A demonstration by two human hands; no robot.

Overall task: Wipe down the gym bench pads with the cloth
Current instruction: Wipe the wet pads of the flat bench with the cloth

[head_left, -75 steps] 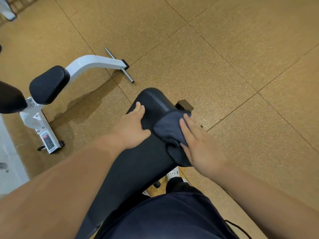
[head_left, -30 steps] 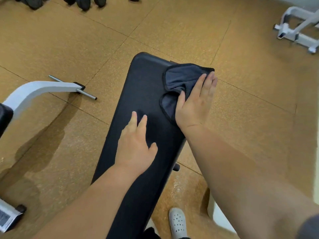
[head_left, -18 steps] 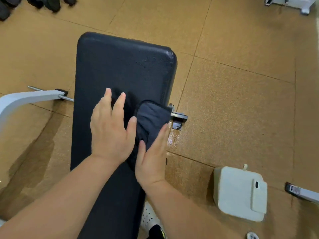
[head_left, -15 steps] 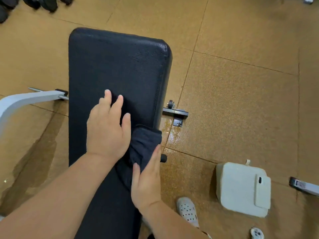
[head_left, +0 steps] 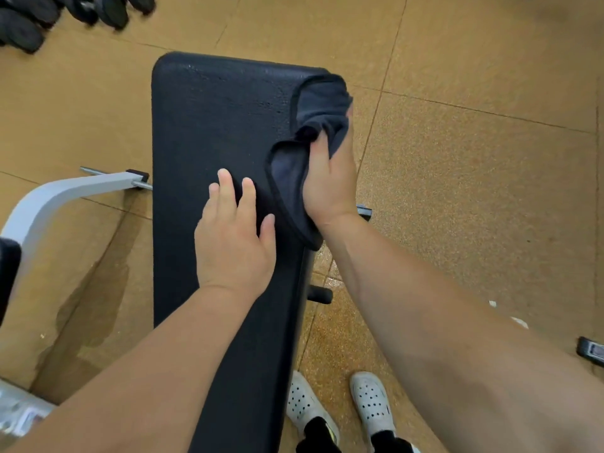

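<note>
A long black bench pad (head_left: 212,125) runs away from me across the middle of the view. A dark grey cloth (head_left: 322,106) is draped over the pad's right edge near its far corner. My right hand (head_left: 330,181) grips the cloth against that edge, with the fingers wrapped over the side and partly hidden by the fabric. My left hand (head_left: 233,237) lies flat on the pad's top, fingers apart, just left of the cloth and holding nothing.
A white machine arm (head_left: 65,194) with a metal pin reaches toward the pad from the left. Black dumbbells (head_left: 49,14) lie at the far left on the brown floor. My white shoes (head_left: 340,407) stand right of the bench. A bench knob (head_left: 320,294) sticks out below.
My right hand has slid the cloth along the pad's right edge from the near part up toward the far corner. My left hand stayed flat on the pad.
</note>
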